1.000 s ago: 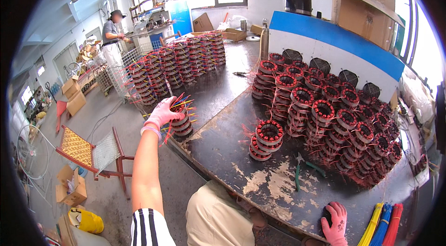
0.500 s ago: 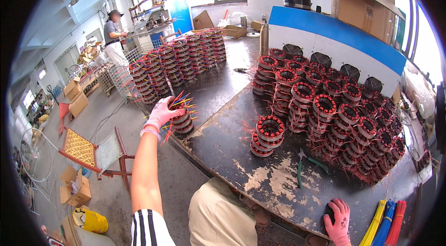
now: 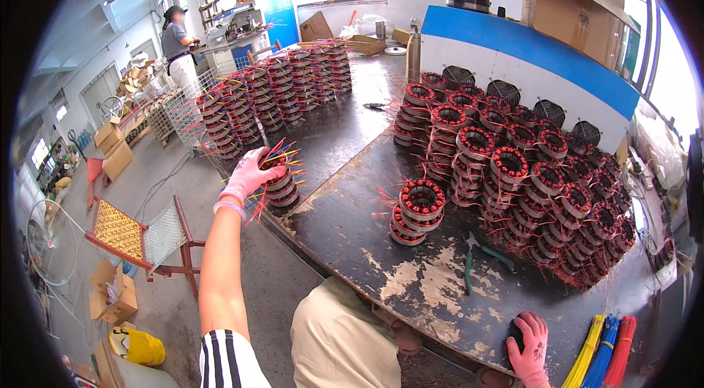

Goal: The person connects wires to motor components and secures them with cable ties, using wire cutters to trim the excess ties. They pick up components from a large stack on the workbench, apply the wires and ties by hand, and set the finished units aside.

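My left hand (image 3: pixel 248 174), in a pink glove, reaches out to a short stack of wound stators (image 3: pixel 281 190) at the table's left edge. Its fingers are closed on the rim of the top stator, among red, yellow and blue leads; some fingertips are hidden. My right hand (image 3: pixel 529 348), also gloved in pink, lies on the table near the front right with nothing in it, fingers stretched out. Between my hands another short stator stack (image 3: pixel 418 212) stands alone. Green-handled pliers (image 3: pixel 469 263) lie open to its right.
Tall stator stacks (image 3: pixel 271 98) line the table's far left; many more (image 3: pixel 543 175) crowd the right, before a blue-and-white panel (image 3: pixel 528 58). Yellow, blue and red wire bundles (image 3: pixel 605 351) lie beside my right hand. A folding chair (image 3: pixel 147 234) stands left. A person (image 3: pixel 178 50) works further back.
The view has shifted slightly, moving the scene a little left. My left hand stays on the short stack and my right hand on the table. The person in the back has changed posture slightly.
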### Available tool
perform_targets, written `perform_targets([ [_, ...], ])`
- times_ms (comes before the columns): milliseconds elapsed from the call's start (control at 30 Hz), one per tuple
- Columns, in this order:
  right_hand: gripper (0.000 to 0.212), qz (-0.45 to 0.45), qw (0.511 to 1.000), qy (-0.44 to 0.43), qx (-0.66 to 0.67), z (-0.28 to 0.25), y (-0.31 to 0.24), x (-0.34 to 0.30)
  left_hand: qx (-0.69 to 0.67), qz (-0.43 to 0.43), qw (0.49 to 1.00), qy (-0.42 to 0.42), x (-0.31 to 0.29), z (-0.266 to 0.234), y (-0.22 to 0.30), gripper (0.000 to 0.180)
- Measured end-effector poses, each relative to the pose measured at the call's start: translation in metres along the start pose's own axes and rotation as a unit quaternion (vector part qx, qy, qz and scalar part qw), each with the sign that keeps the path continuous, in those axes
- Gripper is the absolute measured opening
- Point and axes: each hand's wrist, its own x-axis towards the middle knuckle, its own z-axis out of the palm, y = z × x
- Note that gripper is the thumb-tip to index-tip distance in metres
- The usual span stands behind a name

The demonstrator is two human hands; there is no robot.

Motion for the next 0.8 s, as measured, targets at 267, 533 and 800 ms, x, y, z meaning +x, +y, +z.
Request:
perform_targets([
  [267, 0.046, 0.005, 1.0, -0.001, 0.004, 0.001, -0.001, 0.0, -0.096, -0.009, 0.995, -0.015, -0.009, -0.009, 0.017, 0.078],
  [533, 0.047, 0.013, 1.0, 0.0, 0.005, 0.002, 0.001, 0.001, -0.033, 0.017, 0.999, 0.017, -0.006, -0.004, 0.002, 0.082],
  [800, 0.047, 0.01, 1.0, 0.009, 0.004, 0.002, 0.003, 0.0, 0.024, 0.013, 0.999, -0.024, 0.001, 0.002, -0.001, 0.086],
])
